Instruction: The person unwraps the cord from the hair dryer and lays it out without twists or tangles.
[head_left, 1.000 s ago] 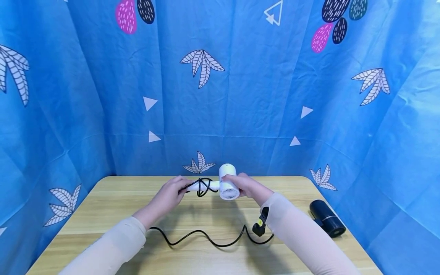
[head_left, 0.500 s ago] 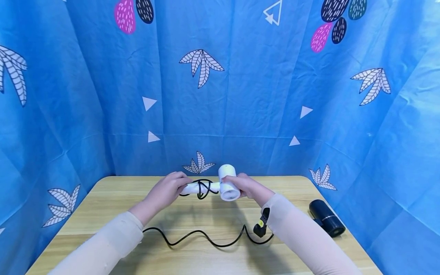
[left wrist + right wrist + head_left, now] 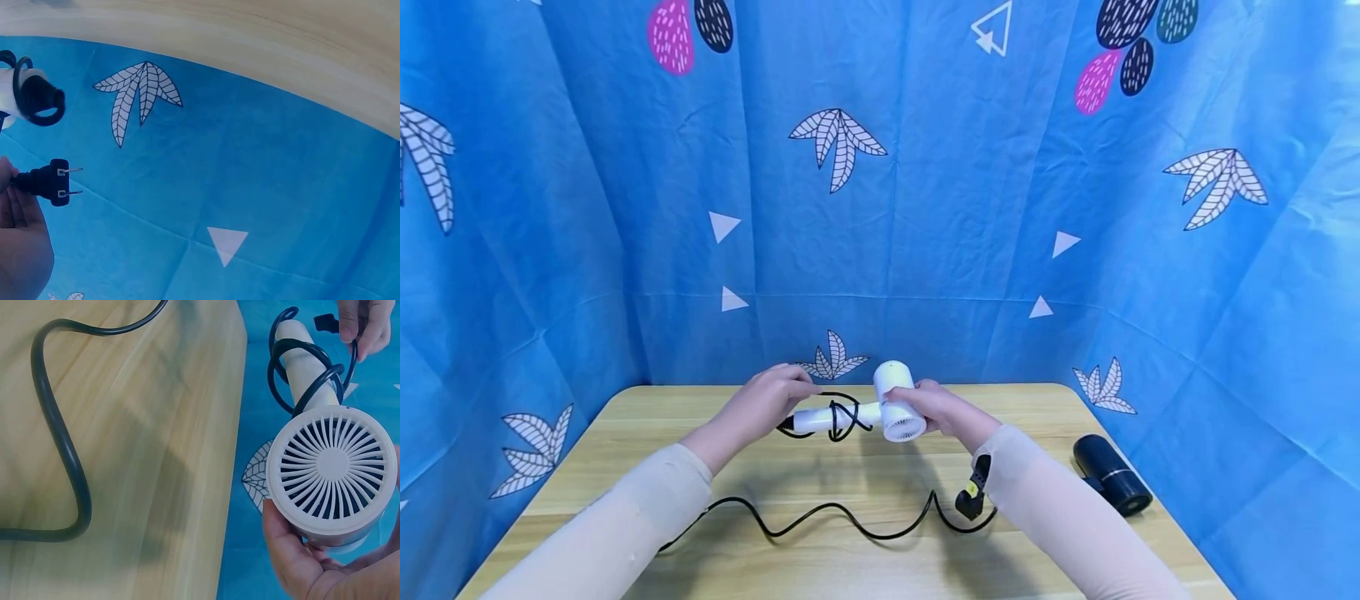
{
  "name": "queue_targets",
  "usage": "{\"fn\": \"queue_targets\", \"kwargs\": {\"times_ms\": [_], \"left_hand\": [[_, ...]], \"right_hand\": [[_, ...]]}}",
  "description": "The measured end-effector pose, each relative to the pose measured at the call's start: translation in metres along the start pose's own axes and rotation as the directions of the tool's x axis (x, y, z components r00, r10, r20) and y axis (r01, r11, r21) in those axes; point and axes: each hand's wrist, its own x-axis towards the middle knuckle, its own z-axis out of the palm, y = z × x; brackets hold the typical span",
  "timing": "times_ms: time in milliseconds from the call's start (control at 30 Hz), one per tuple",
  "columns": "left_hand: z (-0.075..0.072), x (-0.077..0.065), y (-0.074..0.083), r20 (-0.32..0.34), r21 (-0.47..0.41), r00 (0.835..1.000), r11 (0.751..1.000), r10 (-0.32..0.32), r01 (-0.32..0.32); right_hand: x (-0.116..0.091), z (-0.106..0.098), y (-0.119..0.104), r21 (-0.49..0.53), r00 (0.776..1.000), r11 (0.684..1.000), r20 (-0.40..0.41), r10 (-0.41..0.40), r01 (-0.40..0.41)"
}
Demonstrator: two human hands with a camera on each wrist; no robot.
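A white hair dryer [image 3: 891, 375] is held up over the far part of the table, its handle pointing left. My right hand [image 3: 936, 406] grips the round body, thumb across it; in the right wrist view the slotted grille [image 3: 333, 464] faces the camera. The black power cord [image 3: 306, 347] loops several times round the handle. Just beyond the handle's end, my left hand [image 3: 767, 398] pinches the cord's plug [image 3: 50, 182] at its base. Its two metal pins point away from the fingers in the left wrist view.
On the wooden table [image 3: 820, 567] a wavy black cable [image 3: 850, 512] runs between the forearms. A black cylindrical thing [image 3: 1112, 475] lies at the right edge. A small black device [image 3: 973, 492] hangs at the right cuff. Blue patterned curtain [image 3: 880, 233] encloses the table.
My left hand has moved up and left off the handle, drawing a stretch of cord with it, so the handle's dark end now shows. The right hand and dryer have barely moved.
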Motion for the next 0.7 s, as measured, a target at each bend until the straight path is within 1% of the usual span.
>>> {"fn": "queue_targets", "kwargs": {"times_ms": [433, 533, 700], "left_hand": [[0.008, 0.005, -0.005, 0.089, -0.040, 0.996, 0.999, -0.025, 0.029], [0.009, 0.005, -0.007, 0.118, -0.063, 0.992, 0.997, -0.043, 0.050], [0.012, 0.001, -0.016, 0.143, -0.136, 0.985, 0.984, -0.098, 0.118]], "right_hand": [[0.002, -0.010, 0.005, 0.010, 0.997, 0.999, 0.064, -0.034, 0.033], [0.001, -0.012, 0.006, 0.017, 0.996, 0.999, 0.071, -0.046, 0.045], [0.002, -0.014, 0.008, 0.032, 0.995, 0.998, 0.083, -0.059, 0.057]]}}
